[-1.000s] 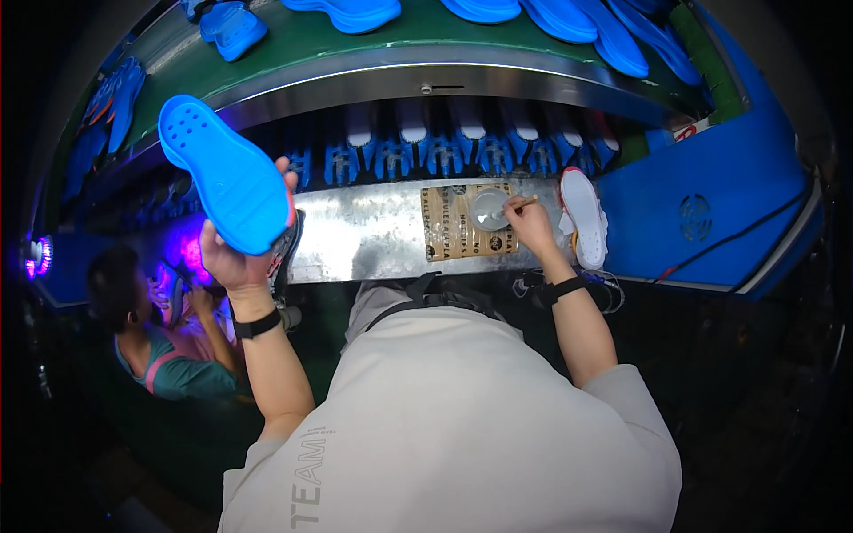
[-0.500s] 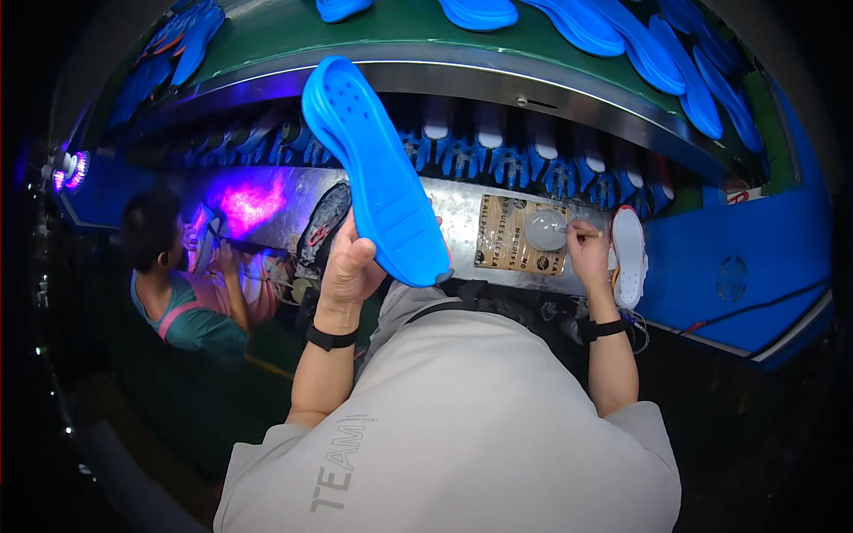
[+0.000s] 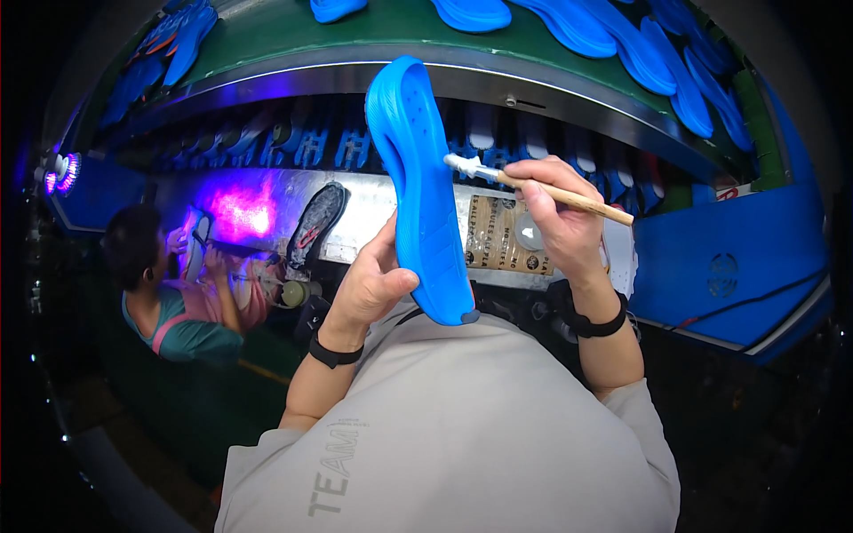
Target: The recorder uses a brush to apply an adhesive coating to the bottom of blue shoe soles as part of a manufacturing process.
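Note:
My left hand (image 3: 373, 282) is closed around the lower left side of a blue shoe sole (image 3: 425, 213), which stands nearly upright with its inner face turned to the right. Between the fingers and thumb of my right hand (image 3: 569, 226) is a brush (image 3: 597, 206) with a wooden handle. Its white-coated tip is at the sole's right edge; whether it touches cannot be told. Below that hand, a small pale bowl (image 3: 530, 233) rests on a brown printed sheet (image 3: 487, 235) on the metal bench, partly covered by the hand.
A dark sole (image 3: 320, 222) lies on the metal bench (image 3: 364, 200) to the left. A white sole (image 3: 620, 253) is partly hidden at right. Blue soles (image 3: 569, 31) lie on the green belt (image 3: 391, 35) above. Another person (image 3: 182, 324) works at far left near purple light.
The blue sole has moved right and turned more upright in my left hand. My right hand has risen from the bowl, bringing the brush up to the sole.

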Motion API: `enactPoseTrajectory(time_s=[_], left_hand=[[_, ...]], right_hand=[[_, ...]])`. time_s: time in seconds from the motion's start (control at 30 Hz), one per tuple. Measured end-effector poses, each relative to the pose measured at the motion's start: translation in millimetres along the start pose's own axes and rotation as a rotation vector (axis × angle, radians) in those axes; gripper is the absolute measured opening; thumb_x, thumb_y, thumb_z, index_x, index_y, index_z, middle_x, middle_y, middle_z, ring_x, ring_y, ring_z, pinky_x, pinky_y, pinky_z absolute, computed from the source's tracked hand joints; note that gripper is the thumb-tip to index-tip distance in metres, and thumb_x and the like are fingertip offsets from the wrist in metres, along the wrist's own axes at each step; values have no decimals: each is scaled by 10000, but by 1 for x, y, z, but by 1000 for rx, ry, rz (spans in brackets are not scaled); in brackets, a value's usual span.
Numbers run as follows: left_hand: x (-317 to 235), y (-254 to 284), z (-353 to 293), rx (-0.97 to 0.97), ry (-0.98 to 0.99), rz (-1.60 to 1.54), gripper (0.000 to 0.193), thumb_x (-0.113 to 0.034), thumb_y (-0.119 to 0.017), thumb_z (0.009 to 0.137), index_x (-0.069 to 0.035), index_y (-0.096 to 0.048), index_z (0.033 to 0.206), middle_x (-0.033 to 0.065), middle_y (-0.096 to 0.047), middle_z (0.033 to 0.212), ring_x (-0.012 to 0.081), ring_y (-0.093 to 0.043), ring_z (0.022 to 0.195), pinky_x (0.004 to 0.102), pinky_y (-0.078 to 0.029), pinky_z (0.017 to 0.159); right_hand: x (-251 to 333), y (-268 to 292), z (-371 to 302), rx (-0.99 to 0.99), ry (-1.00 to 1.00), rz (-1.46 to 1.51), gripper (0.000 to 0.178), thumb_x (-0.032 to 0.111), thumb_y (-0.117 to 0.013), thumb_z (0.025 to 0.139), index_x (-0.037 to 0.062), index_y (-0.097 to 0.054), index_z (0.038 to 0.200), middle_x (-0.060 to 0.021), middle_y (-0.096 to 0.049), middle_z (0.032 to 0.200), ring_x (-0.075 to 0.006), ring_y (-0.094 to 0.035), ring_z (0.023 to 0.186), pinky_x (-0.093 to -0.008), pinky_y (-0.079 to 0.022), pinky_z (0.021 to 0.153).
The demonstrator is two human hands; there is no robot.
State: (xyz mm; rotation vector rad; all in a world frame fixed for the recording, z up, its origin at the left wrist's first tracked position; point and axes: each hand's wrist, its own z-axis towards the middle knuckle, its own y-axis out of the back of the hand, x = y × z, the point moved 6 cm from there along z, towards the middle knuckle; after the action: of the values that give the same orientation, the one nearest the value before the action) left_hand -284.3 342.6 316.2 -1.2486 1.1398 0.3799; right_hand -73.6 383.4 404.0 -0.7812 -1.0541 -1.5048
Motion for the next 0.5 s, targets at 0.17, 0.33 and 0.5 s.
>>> enactPoseTrajectory(time_s=[0.17, 0.33, 0.5], left_hand=[[-3, -8, 1, 43, 11, -5, 1122, -571, -840, 699, 42, -304, 1471, 193, -570, 1304, 305, -635, 1148, 449, -521, 990], [-1, -5, 2, 19, 5, -39, 1124, -564, -838, 703, 45, -296, 1477, 196, -577, 1294, 303, -637, 1149, 447, -525, 983], [0, 0, 7, 30, 12, -53, 1092, -574, -826, 707, 43, -329, 1458, 213, -598, 1269, 310, -658, 1115, 440, -545, 961]], right_hand=[[-1, -4, 9, -8, 71, -65, 138, 33, -638, 870, 3, -722, 975, -80, -671, 832, -145, -602, 715, -272, -471, 644], [4, -4, -2, -6, 78, -171, 123, 44, -643, 857, -4, -717, 942, -80, -654, 782, -161, -591, 682, -283, -467, 622], [0, -4, -13, -1, 57, -153, 113, 45, -637, 837, -2, -717, 900, -80, -651, 747, -175, -592, 669, -289, -461, 608]])
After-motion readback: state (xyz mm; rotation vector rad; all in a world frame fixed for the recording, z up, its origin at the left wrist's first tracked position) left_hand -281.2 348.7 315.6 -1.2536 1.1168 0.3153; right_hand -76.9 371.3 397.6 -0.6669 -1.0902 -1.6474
